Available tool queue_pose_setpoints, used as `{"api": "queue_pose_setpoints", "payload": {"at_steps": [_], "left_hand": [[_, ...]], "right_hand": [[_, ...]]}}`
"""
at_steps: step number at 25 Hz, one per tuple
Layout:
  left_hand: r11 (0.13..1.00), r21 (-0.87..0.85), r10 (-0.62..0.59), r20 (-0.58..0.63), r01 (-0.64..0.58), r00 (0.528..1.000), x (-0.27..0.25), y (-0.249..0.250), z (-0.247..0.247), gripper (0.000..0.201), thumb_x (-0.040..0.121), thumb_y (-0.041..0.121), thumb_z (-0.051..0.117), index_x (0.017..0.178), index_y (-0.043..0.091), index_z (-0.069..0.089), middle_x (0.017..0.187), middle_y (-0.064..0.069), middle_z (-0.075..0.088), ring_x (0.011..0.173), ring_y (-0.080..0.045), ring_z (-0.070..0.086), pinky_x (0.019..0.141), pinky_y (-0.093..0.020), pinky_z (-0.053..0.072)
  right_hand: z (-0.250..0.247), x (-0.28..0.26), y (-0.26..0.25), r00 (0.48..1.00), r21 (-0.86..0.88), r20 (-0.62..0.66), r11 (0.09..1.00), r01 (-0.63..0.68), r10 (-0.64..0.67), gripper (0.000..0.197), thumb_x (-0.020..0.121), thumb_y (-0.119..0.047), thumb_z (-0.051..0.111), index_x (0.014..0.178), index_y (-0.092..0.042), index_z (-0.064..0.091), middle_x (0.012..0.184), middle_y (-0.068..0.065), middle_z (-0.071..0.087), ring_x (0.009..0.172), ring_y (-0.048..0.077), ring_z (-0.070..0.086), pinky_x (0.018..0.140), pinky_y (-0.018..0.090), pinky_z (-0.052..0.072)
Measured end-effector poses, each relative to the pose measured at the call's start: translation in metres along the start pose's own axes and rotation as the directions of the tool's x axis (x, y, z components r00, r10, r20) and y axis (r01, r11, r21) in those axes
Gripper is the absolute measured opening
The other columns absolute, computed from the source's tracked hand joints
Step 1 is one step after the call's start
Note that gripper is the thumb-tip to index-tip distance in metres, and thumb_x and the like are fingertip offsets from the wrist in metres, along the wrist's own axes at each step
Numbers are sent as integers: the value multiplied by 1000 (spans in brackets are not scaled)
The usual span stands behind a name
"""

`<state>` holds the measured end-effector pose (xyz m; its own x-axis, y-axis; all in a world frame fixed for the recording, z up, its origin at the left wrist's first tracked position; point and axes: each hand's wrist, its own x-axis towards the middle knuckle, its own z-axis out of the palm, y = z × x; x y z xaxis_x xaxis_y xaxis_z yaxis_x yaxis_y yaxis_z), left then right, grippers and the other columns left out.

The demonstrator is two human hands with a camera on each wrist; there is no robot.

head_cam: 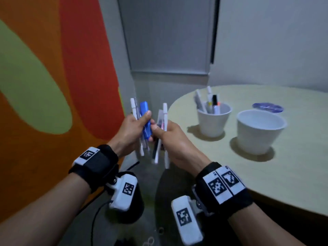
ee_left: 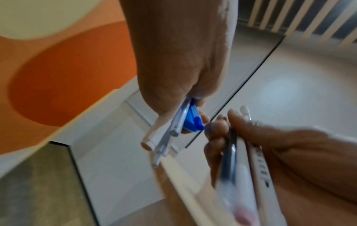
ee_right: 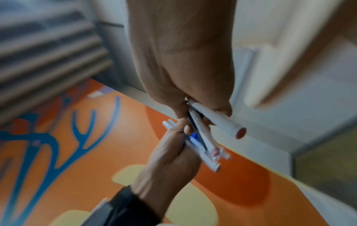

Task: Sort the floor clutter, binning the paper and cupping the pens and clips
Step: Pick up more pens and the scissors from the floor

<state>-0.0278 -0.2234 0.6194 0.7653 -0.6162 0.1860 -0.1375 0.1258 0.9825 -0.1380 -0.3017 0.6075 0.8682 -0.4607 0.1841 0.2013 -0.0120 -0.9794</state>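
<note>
Several pens are already stood in the left cup (head_cam: 213, 118) on the surface (head_cam: 266, 166), while more pens are gripped by curled fingers of the left hand (head_cam: 132, 129) and right hand (head_cam: 173, 139), yet to be cupped.

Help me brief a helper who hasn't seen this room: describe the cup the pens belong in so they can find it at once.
Look to the round beige table on the right. Two white cups stand near its left edge; take the pen cup, the one farther back and nearer the hands. It already holds several pens upright, while the wider cup beside it shows nothing inside.
</note>
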Motion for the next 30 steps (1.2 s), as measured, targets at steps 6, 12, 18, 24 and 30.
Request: {"api": "queue_pose_setpoints", "payload": {"at_steps": [6,12,18,24,30], "left_hand": [[934,-198,274,-142,-298,951,14,91,115,32,99,26,55,88,-4,60,62,-7,58,55,-17,59,54,-28,51],[891,-340,243,-204,-301,948,13,100,212,36,100,24,53,110,-11,48,79,-12,61,64,-17,62,64,-30,57],[931,-293,201,-89,-218,976,4,69,284,28,100,24,53,114,1,45,85,-11,60,71,-16,64,62,-25,58],[989,-60,135,-7,-136,991,18,37,299,22,90,24,62,106,17,48,96,-10,66,86,-24,70,82,-48,59],[990,115,65,115,-78,991,17,41,282,51,80,19,73,123,23,46,116,-5,57,107,-22,61,93,-37,53]], "right_hand": [[-75,-15,-122,946,-45,-140,956,289,-292,20,99,-18,54,104,1,56,76,9,65,73,17,68,70,37,60],[-174,-12,-151,847,-154,-382,929,337,-370,10,100,-13,53,100,-2,55,74,8,68,69,13,68,76,29,52],[-237,-25,-104,812,-230,-528,963,143,-247,11,99,-15,54,102,-5,59,82,12,67,71,14,64,72,30,51],[-252,-21,-81,806,-225,-562,972,68,-187,7,94,-15,61,94,-10,57,82,10,67,75,18,65,69,33,54],[-260,-22,-92,808,-286,-579,955,-73,-111,26,87,-19,69,110,-12,61,106,7,64,94,17,61,70,25,47]]}}
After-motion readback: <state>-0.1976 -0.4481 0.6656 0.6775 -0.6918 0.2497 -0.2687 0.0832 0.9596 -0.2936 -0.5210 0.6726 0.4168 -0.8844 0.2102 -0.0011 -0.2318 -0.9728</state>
